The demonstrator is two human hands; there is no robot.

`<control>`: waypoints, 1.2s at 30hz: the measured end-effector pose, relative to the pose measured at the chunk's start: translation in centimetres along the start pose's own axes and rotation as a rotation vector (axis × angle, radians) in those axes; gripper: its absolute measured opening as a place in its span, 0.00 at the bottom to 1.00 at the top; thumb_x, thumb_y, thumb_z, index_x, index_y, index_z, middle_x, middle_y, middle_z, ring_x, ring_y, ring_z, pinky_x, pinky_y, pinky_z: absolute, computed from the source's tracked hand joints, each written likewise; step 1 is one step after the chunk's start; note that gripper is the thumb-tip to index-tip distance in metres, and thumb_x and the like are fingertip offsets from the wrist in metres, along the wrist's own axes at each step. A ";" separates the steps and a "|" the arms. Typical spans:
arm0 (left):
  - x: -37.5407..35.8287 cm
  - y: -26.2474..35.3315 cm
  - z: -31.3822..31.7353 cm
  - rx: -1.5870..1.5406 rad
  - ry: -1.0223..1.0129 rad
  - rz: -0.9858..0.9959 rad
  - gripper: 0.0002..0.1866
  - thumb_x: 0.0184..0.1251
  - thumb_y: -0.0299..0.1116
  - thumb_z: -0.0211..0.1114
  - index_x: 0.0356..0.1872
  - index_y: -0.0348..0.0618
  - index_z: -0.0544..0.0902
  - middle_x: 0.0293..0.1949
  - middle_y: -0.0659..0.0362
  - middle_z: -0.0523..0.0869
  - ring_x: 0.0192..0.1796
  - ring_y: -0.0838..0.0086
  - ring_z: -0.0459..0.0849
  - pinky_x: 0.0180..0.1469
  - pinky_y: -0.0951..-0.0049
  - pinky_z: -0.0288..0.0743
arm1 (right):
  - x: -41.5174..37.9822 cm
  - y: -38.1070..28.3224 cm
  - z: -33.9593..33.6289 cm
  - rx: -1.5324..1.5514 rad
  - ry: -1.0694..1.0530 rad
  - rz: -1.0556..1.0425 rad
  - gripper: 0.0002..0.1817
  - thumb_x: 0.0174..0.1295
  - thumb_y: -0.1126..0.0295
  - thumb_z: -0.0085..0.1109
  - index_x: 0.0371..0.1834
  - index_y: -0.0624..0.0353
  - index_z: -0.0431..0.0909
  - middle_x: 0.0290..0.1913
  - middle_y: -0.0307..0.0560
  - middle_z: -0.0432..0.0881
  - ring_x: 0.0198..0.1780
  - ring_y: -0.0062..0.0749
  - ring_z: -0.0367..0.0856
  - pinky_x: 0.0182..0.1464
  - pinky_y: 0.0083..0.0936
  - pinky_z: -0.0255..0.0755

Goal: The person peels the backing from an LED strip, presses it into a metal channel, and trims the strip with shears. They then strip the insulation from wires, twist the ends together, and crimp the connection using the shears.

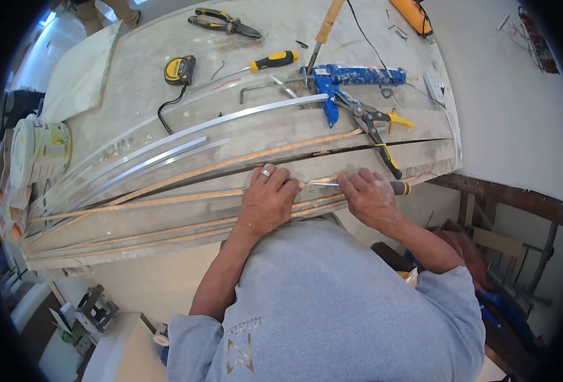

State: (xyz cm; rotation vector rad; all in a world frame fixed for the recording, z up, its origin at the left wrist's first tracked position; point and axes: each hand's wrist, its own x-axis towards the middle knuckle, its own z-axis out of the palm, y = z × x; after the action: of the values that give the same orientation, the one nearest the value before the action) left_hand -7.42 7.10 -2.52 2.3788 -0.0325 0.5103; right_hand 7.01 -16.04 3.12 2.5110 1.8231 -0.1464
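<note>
My left hand (269, 198), with a ring on one finger, is closed over a thin orange-and-white LED strip (186, 197) and presses it to the worktable (160, 245). Just right of it, my right hand (369, 196) grips a screwdriver (401, 188); its dark, yellow-banded handle end sticks out past the palm. The screwdriver's metal shaft points left, its tip by the strip near my left fingers. More LED strip runs lie along the near edge of the table, partly behind my hands. Whatever sits under my fingertips is hidden.
Beyond my hands lie cutting pliers (374, 124), a blue caulking gun (358, 76), aluminium channels (224, 120) and a yellow-handled screwdriver (274, 60). Farther off are a tape measure (179, 69), combination pliers (224, 24) and a power strip (433, 88). A plastic bucket (41, 149) stands left.
</note>
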 end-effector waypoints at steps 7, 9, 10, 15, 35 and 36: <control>-0.3 -0.2 0.2 0.024 -0.010 0.014 0.07 0.60 0.29 0.73 0.37 0.44 0.84 0.41 0.57 0.79 0.45 0.59 0.79 0.51 0.57 0.73 | 0.4 1.0 -0.4 -0.035 -0.053 -0.057 0.16 0.63 0.67 0.62 0.53 0.60 0.81 0.39 0.42 0.81 0.44 0.38 0.82 0.40 0.40 0.78; -0.3 -0.1 0.1 0.027 -0.007 0.016 0.07 0.60 0.29 0.73 0.38 0.44 0.84 0.41 0.57 0.79 0.46 0.59 0.79 0.51 0.56 0.74 | 0.7 1.4 -0.8 0.061 -0.002 -0.056 0.11 0.66 0.66 0.64 0.47 0.59 0.82 0.37 0.42 0.82 0.43 0.38 0.82 0.40 0.40 0.78; -0.3 -0.1 0.1 0.023 -0.004 0.017 0.08 0.60 0.29 0.73 0.39 0.44 0.84 0.41 0.57 0.79 0.46 0.59 0.80 0.51 0.56 0.74 | 0.5 1.5 -0.7 0.053 0.003 -0.057 0.11 0.66 0.66 0.64 0.47 0.59 0.82 0.37 0.42 0.82 0.43 0.38 0.82 0.40 0.40 0.78; -0.6 -0.1 0.2 0.016 -0.015 -0.004 0.10 0.58 0.28 0.73 0.41 0.44 0.85 0.42 0.56 0.80 0.48 0.58 0.80 0.54 0.55 0.75 | 0.0 0.8 -0.5 0.135 0.036 0.104 0.11 0.68 0.61 0.71 0.35 0.56 0.83 0.29 0.42 0.82 0.37 0.39 0.82 0.35 0.40 0.76; -0.4 0.1 -0.1 -0.003 0.027 -0.006 0.17 0.55 0.23 0.72 0.48 0.42 0.86 0.45 0.53 0.85 0.49 0.54 0.82 0.55 0.54 0.76 | 1.3 0.4 0.2 0.191 -0.002 0.105 0.15 0.70 0.56 0.66 0.30 0.54 0.83 0.29 0.43 0.85 0.39 0.42 0.86 0.39 0.43 0.81; -0.4 0.1 -0.1 -0.002 0.021 -0.005 0.17 0.55 0.23 0.72 0.48 0.43 0.86 0.45 0.53 0.85 0.49 0.54 0.82 0.55 0.54 0.76 | 1.1 0.1 0.2 0.181 0.017 0.099 0.15 0.69 0.57 0.68 0.28 0.54 0.83 0.28 0.43 0.85 0.38 0.42 0.86 0.38 0.41 0.80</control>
State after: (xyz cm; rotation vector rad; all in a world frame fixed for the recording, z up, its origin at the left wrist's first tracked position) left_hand -7.89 7.05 -2.50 2.3704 -0.0175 0.5327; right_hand 7.46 -15.03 2.83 2.7248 1.7612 -0.3007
